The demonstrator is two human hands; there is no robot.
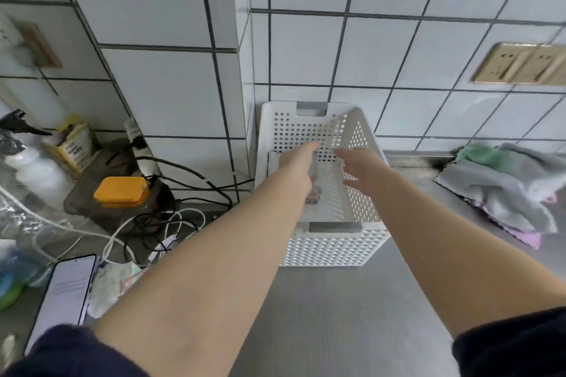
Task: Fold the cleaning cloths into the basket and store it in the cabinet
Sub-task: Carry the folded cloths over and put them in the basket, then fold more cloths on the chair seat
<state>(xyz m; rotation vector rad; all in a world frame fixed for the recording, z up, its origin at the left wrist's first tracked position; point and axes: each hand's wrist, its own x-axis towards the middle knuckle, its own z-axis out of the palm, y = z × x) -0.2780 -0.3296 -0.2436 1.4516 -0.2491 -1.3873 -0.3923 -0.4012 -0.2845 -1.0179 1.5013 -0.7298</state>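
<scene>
Hands reach into the white perforated basket (pixel 321 193) on the steel counter (pixel 337 315): the left hand (pixel 298 162) and right hand (pixel 360 170) both have straight, spread fingers and hold nothing. A grey folded cloth seems to line the basket floor under them. The unfolded cleaning cloths (pixel 505 187) lie heaped well to the right. Likely risks: pressing on the light basket could slide it, and a swinging left elbow could snag the cables (pixel 171 208) or phone (pixel 64 294). Bottle labels and phone text are too blurred to read.
</scene>
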